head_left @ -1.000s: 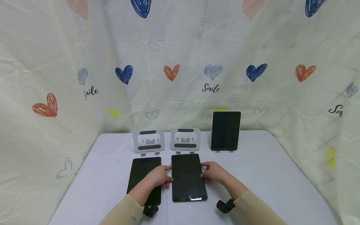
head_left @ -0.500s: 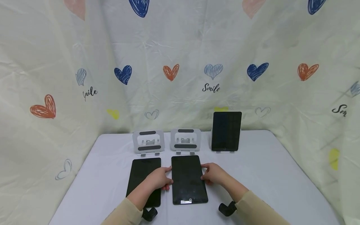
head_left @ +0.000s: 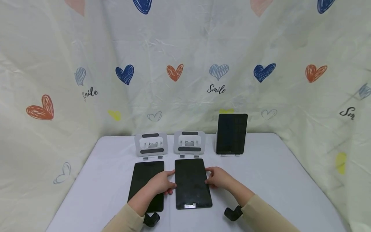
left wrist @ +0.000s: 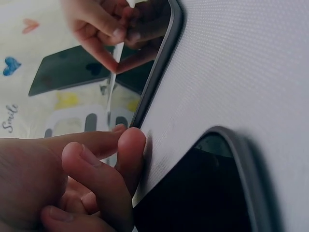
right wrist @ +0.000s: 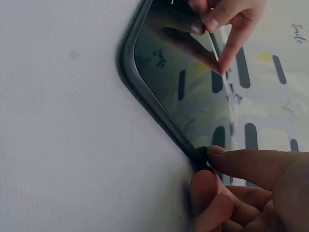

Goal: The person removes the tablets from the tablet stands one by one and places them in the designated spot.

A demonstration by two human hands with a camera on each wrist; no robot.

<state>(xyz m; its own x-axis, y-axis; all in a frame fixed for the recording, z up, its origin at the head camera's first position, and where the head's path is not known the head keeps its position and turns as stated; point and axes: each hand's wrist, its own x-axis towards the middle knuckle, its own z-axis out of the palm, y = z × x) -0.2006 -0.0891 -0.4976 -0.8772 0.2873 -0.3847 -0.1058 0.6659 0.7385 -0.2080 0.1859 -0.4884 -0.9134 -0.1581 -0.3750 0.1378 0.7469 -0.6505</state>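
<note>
A black-screened tablet (head_left: 192,185) lies screen up on the white table between my hands, in front of the middle stand. My left hand (head_left: 160,183) grips its left long edge, reaching over a second dark tablet (head_left: 142,174). In the left wrist view, the fingertips of the left hand (left wrist: 96,179) meet the edge of the middle tablet (left wrist: 133,84). On the opposite edge my right hand (head_left: 219,178) grips with thumb and fingers. Up close in the right wrist view, that hand (right wrist: 246,188) pinches the tablet's rim (right wrist: 161,113); the underside is hidden.
Two grey-white tablet stands (head_left: 151,145) (head_left: 189,142) with dark pads stand along the back of the table. To their right a third tablet (head_left: 232,133) leans upright on its own stand. A heart-patterned curtain (head_left: 185,48) hangs behind the table (head_left: 278,167).
The head view shifts slightly. Both hands keep their hold on the edges of the middle tablet, which stays in nearly the same place on the table.
</note>
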